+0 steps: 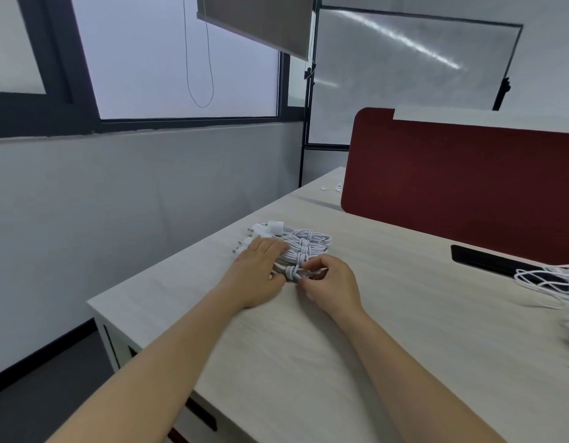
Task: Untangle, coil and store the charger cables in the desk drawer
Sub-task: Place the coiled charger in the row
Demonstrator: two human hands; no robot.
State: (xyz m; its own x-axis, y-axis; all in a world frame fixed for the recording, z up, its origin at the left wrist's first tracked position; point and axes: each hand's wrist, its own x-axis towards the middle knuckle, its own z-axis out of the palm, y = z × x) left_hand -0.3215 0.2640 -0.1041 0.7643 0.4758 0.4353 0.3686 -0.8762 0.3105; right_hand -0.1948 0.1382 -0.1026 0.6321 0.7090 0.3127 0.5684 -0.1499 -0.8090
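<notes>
Several coiled white charger cables (305,243) with white plugs (272,227) lie in a row near the desk's far left edge. My left hand (260,266) lies flat on the plug ends of the row, fingers straight. My right hand (332,282) pinches the nearest coiled cable (292,272) at its wrapped middle. A tangle of loose white cables (551,282) lies at the right edge of the view. The desk drawers (200,414) show below the front left edge of the desk, and they look closed.
The light wooden desk (356,346) runs from near me to a red divider panel (462,187) at the back. A black slot (487,260) sits by the divider. A small white item (332,188) lies on the far desk. A grey wall and window are to the left.
</notes>
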